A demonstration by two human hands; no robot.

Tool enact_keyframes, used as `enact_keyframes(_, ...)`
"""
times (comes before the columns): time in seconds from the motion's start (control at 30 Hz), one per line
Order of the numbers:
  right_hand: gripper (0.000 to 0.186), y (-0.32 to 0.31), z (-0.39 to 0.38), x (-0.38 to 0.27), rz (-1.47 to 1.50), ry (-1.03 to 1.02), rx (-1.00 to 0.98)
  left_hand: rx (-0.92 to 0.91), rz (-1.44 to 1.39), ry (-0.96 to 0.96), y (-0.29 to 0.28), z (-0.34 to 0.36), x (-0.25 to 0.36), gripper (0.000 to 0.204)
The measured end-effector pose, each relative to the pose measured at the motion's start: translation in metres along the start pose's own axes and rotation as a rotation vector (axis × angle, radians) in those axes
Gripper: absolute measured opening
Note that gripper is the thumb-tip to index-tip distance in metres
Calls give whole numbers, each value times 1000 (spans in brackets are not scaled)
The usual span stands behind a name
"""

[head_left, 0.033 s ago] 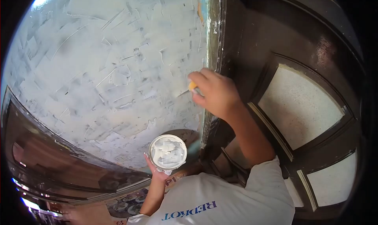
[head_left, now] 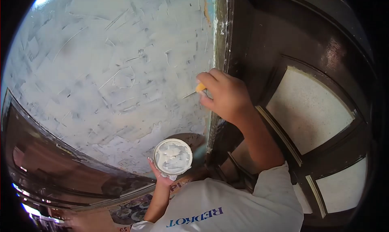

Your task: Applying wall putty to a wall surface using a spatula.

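My right hand (head_left: pixel 227 93) is closed round the yellow handle of a putty knife (head_left: pixel 200 87). Its thin blade (head_left: pixel 189 95) is seen edge-on at the wall, near the wall's right edge. Lower down, my left hand (head_left: pixel 161 176) grips a round tub (head_left: pixel 155 161) from below and the side. Whitish putty (head_left: pixel 174 155) fills the tub, its surface smeared and uneven, and a lump clings outside by my fingers. The wall (head_left: pixel 121 65) carries patchy pale putty with ridges and grey streaks.
A worn wooden frame (head_left: pixel 221 33) borders the wall on the right. Beyond it stands a dark brown door (head_left: pixel 279 33) with pale panels (head_left: pixel 310 110). Dark wood with glossy panes (head_left: pixel 52 151) runs along the lower left. Printed sheeting (head_left: pixel 129 209) shows below my left arm.
My right hand has shifted slightly to the right with the putty knife, and its blur has gone. The left hand and tub look the same.
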State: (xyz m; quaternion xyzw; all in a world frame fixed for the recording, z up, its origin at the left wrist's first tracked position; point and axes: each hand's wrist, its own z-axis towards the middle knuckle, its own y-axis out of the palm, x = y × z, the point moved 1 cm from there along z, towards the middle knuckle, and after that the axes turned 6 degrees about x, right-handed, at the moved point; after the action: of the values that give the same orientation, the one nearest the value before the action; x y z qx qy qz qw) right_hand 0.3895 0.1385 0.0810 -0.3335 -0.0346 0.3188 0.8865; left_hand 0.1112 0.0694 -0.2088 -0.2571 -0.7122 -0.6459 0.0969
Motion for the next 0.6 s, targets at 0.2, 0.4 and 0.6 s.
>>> enact_keyframes(0.2, 30, -2, -33, -2, 240, -16, -20, -23, -62, 17, 12, -7, 7, 91)
enact_keyframes(0.4, 27, 52, -106, 12, 747, 145, -66, -186, -636, -86, 35, -20, 18, 94)
enact_keyframes(0.6, 26, 71, -140, 20, 651, 343, -244, -148, -3, 91, 51, -22, 30, 95)
